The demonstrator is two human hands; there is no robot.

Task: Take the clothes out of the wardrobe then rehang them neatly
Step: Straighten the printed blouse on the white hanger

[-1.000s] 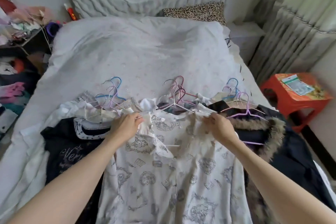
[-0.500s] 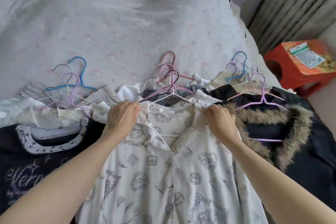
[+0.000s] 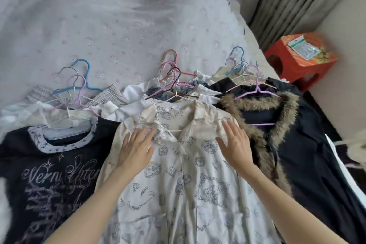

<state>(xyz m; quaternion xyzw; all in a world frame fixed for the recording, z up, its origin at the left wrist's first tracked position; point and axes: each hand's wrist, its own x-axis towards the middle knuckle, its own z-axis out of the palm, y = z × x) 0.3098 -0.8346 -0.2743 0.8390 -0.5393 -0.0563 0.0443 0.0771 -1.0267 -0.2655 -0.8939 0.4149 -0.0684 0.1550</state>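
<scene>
One head-worn view was given, aimed forward and steeply down from close above the bed (image 3: 122, 25); no second view was supplied.

Body in view: two forearms and two hands only, entering from bottom edge. Left hand (image 3: 136, 149), right hand (image 3: 234, 144). Both arms bare up to frame edge, no sleeve or cuff showing. Hands bare, not gloved. Can't make out any ring, watch or bracelet on fingers or wrists. Nails look short and plain, but too small to be sure. Arms slim, wrists narrow. Rest of the person out of frame.
</scene>
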